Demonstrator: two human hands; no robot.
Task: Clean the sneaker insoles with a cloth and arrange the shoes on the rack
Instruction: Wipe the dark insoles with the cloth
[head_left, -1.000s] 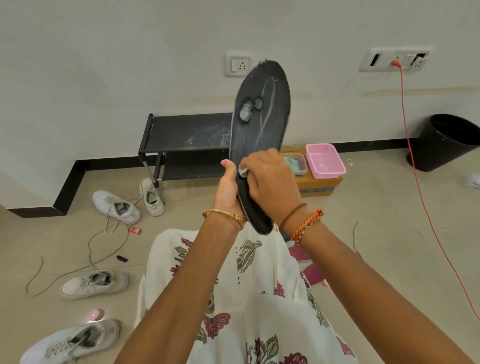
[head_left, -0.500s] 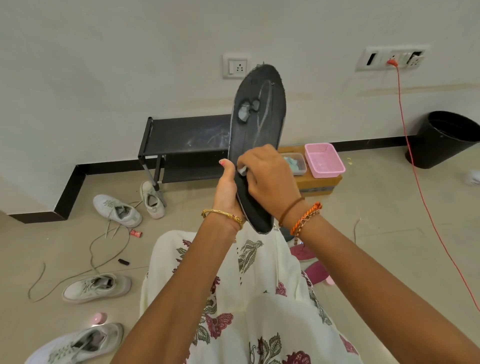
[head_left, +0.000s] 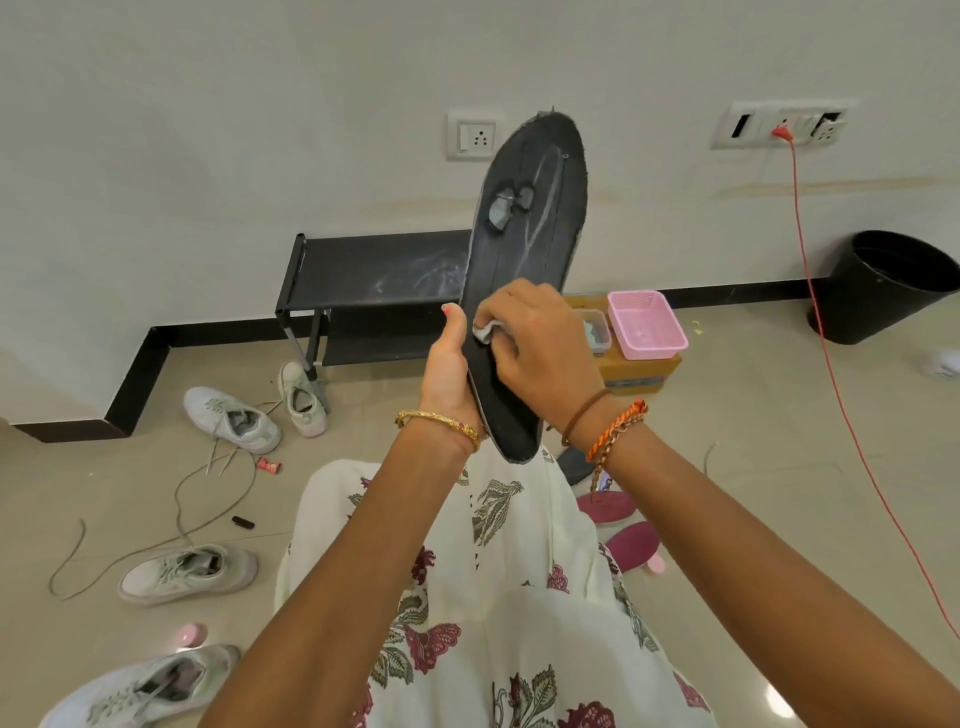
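Observation:
A long black insole (head_left: 524, 244) stands upright in front of me, worn through in two spots near its toe. My left hand (head_left: 448, 371) grips its lower left edge, thumb up along the side. My right hand (head_left: 537, 340) presses a small white cloth (head_left: 487, 330) against the insole's middle. A low black shoe rack (head_left: 374, 280) stands against the wall behind. Several white sneakers lie on the floor to the left: one (head_left: 231, 418) and another (head_left: 302, 397) near the rack leg, one (head_left: 188, 571) lower down, one (head_left: 140, 686) at the bottom left.
A pink basket (head_left: 647, 325) and a small clear box (head_left: 597, 332) sit on a cardboard box (head_left: 639, 371). At the right stands a black bin (head_left: 891, 288), with an orange cable (head_left: 826, 338) trailing from the wall socket. Loose laces (head_left: 176, 514) and pink insoles (head_left: 631, 538) lie on the floor.
The right hand with the cloth has slid a little up the insole. The left hand still holds the insole in nearly the same place.

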